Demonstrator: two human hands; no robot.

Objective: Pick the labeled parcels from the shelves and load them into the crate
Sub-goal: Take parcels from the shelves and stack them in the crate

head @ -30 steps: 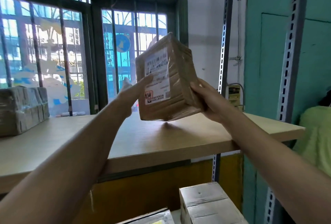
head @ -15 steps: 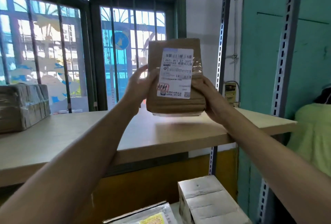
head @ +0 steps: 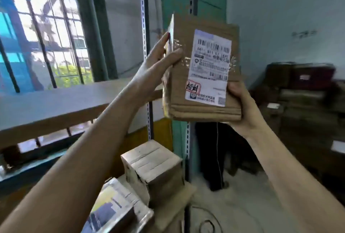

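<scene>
Shelf (head: 56, 106) runs from the left edge to a slotted post (head: 147, 65), its front edge level with the forearms. Dark boxes (head: 302, 91) are stacked at the right, blurred. Between post and stack the floor (head: 242, 204) lies open.

The parcel (head: 181, 83) is held in the air just right of the post, off the shelf, nothing touching it but the hands. Its long axis stands near upright, top tipped slightly left, broad face to the camera. A box (head: 155, 167) and a wrapped packet (head: 115, 206) sit on a lower board, well below it.

The left hand (head: 155, 68) pinches the parcel's left edge, thumb on the front, fingers straight up the side. The right hand (head: 240, 106) cups the lower right corner, thumb on the front, fingers hidden behind.

The label (head: 209, 68) reads upright, barcode at top.
</scene>
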